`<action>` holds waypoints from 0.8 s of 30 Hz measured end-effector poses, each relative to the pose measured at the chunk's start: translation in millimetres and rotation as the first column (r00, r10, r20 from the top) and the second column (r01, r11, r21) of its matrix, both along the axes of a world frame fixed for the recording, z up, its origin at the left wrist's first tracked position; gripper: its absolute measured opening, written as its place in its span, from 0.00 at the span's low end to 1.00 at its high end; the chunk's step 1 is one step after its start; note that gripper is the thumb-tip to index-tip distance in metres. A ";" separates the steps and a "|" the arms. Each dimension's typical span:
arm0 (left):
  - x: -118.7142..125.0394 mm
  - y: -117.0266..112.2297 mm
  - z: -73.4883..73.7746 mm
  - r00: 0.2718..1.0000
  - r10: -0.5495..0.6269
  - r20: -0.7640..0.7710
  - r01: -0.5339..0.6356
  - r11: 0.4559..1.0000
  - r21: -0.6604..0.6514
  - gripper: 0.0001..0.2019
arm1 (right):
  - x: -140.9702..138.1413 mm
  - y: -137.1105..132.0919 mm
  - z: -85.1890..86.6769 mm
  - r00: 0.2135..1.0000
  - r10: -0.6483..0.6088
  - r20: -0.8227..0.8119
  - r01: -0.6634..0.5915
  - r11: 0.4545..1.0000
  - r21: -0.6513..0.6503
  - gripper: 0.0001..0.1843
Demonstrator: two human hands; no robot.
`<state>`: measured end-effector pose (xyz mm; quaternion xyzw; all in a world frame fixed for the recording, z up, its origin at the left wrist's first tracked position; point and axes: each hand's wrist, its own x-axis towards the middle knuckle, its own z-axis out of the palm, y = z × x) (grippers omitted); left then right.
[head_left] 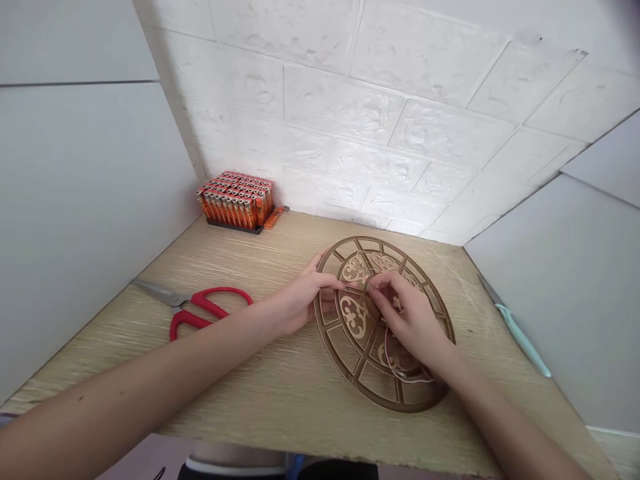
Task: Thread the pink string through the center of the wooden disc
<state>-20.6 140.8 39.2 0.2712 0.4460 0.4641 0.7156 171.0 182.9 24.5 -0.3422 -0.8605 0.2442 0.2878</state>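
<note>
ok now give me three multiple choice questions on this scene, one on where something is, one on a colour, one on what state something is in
1. Where is the black tray of orange lighters on the wood-grain tabletop?
A. At the front edge
B. At the back left, by the white brick wall
C. At the far right side

2. What colour are the handles of the scissors?
A. Blue
B. Green
C. Red

3. How is the brown round lattice panel positioned?
A. Lying flat on the tabletop
B. Standing upright against the wall
C. Hanging in the air, clear of the tabletop

Answers:
1. B, the tray sits in the back left corner beside the wall.
2. C, both handle loops show red.
3. A, it lies flat beneath the left hand and right hand.
</note>
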 end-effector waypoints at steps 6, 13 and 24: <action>-1.2 2.5 -0.5 0.999 0.027 0.019 -0.027 0.999 -0.035 0.32 | 1.7 0.8 1.8 0.999 0.019 0.026 -0.020 0.999 0.049 0.08; -2.3 2.3 -4.7 1.000 0.012 0.018 -0.011 0.999 -0.034 0.31 | 4.1 1.7 3.6 1.000 -0.005 0.002 0.005 1.000 -0.003 0.10; -8.7 6.9 1.0 0.999 0.034 0.032 -0.032 0.997 -0.069 0.18 | 14.7 3.6 7.3 0.996 0.083 -0.036 -0.087 0.987 -0.136 0.16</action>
